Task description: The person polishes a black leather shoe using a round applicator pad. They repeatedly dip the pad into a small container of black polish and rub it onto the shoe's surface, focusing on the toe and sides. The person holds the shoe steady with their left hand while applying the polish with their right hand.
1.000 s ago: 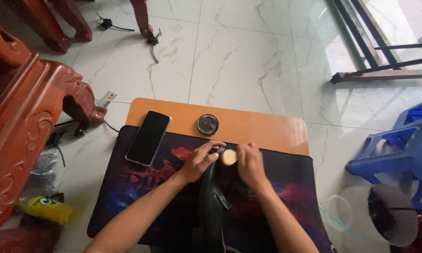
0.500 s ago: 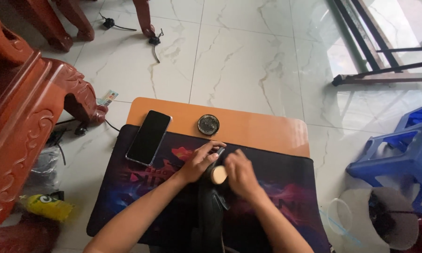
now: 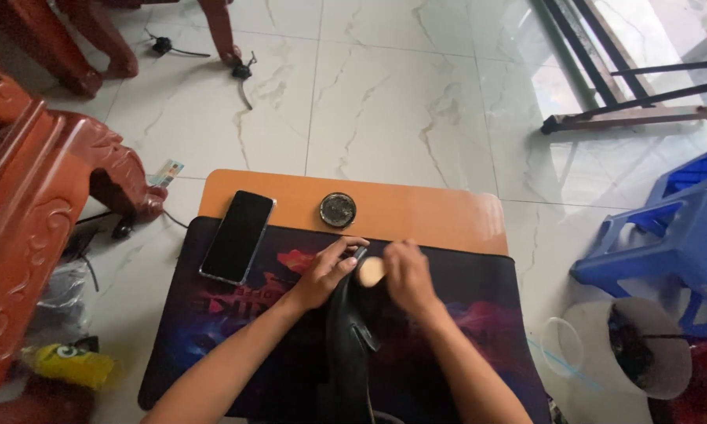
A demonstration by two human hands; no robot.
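One black shoe (image 3: 352, 338) lies on the dark patterned mat (image 3: 212, 330), its long axis running near to far, toe pointing away toward the far edge of the low orange table (image 3: 424, 212). At the toe, the left hand (image 3: 326, 271) has its fingers curled around the shoe's tip. The right hand (image 3: 404, 275) is closed around one pale round applicator (image 3: 371, 271), pressed against the toe. Farther left on the mat lies one black phone (image 3: 237, 235), long axis also near to far. Beyond, on bare tabletop, sits one open round tin (image 3: 338, 210). One blue plastic stool (image 3: 667, 235) stands at right.
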